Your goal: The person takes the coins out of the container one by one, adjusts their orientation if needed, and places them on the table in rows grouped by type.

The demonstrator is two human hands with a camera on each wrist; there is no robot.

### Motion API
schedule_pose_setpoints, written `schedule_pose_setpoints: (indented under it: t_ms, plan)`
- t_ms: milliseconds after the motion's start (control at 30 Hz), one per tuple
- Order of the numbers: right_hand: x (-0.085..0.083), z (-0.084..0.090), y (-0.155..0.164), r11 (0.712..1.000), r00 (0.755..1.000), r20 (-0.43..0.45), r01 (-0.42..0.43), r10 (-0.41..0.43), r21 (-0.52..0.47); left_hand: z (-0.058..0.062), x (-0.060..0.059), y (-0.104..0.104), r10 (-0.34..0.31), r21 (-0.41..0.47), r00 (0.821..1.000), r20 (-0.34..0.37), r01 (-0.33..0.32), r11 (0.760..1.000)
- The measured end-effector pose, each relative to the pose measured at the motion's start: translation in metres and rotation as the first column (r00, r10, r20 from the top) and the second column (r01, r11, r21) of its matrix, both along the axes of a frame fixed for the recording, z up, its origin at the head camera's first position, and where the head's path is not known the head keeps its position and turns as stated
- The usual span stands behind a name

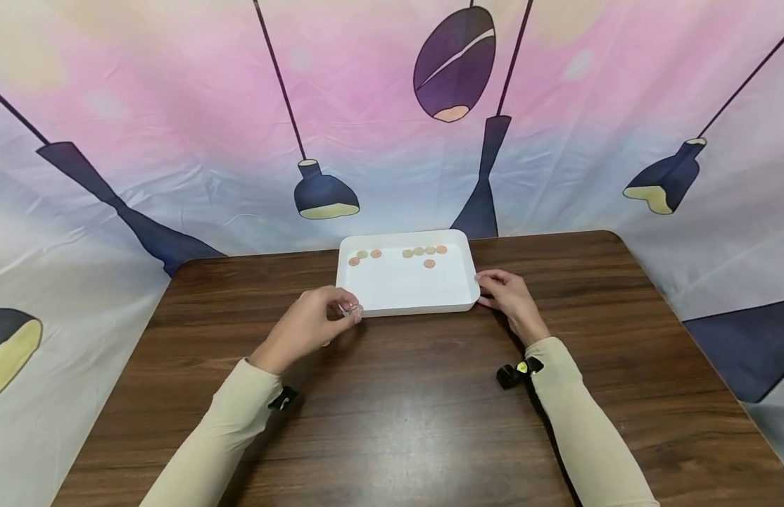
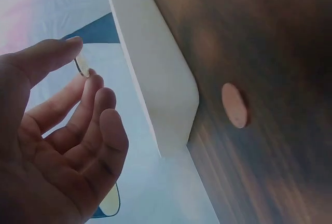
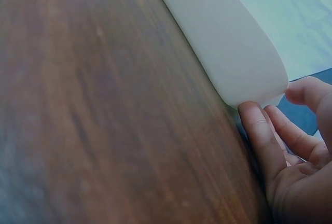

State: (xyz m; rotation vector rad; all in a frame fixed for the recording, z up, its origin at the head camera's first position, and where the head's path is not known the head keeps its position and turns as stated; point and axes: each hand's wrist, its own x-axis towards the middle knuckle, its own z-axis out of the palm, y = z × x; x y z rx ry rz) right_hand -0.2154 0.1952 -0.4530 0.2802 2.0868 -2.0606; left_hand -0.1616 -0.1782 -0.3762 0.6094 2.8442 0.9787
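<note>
A white tray (image 1: pixel 407 304) lies at the table's far middle, with several copper and brass-coloured coins (image 1: pixel 424 251) along its far side. My left hand (image 1: pixel 345 310) hovers at the tray's front left corner and pinches a thin coin (image 2: pixel 80 64) between thumb and forefinger. One more copper coin (image 2: pixel 234 105) lies on the wood just outside that corner (image 2: pixel 171 99). My right hand (image 1: pixel 493 290) rests against the tray's front right corner (image 3: pixel 244 73). One finger (image 3: pixel 257 130) touches its wall and the other fingers lie loosely beyond it.
The dark wooden table (image 1: pixel 405 415) stretches bare toward me. A printed cloth backdrop (image 1: pixel 379 127) with lamp shapes hangs close behind the tray and wraps both sides. The table's right edge (image 1: pixel 702 331) drops off beside my right arm.
</note>
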Motion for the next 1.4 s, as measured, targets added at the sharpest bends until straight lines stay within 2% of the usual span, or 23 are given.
schedule_pose_setpoints:
  t_ms: [300,400,567,800,1067,1267,1400]
  plan:
    - [0.001,-0.001,-0.005,1.0,1.0,-0.003,-0.007,0.007,-0.01,-0.007,0.039,-0.023,0.042,-0.05,0.999,-0.029,-0.043,0.998]
    - [0.001,0.001,-0.004,1.0,1.0,-0.011,-0.004,0.004,-0.004,-0.01,0.047,-0.033,0.046,-0.073,0.997,-0.058,-0.05,0.996]
    - [0.003,0.003,-0.001,1.0,1.0,-0.005,-0.002,0.002,0.001,-0.017,0.057,-0.046,0.053,-0.105,0.997,-0.062,-0.059,0.993]
    - [0.003,0.002,0.0,1.0,1.0,-0.004,0.001,-0.001,-0.005,-0.028,0.065,-0.058,0.088,-0.177,0.996,-0.028,-0.092,0.98]
    - [0.001,-0.001,0.0,1.0,1.0,0.0,0.006,-0.006,-0.008,-0.037,0.067,-0.064,0.06,-0.181,0.997,0.038,-0.053,0.982]
    - [0.002,0.0,0.0,1.0,1.0,-0.005,0.003,-0.003,-0.012,-0.039,0.067,-0.066,0.034,-0.163,0.998,0.047,-0.026,0.986]
    - [0.001,-0.001,0.001,1.0,1.0,-0.013,0.001,-0.001,-0.01,-0.039,0.066,-0.067,-0.011,-0.128,0.998,0.06,0.018,0.992]
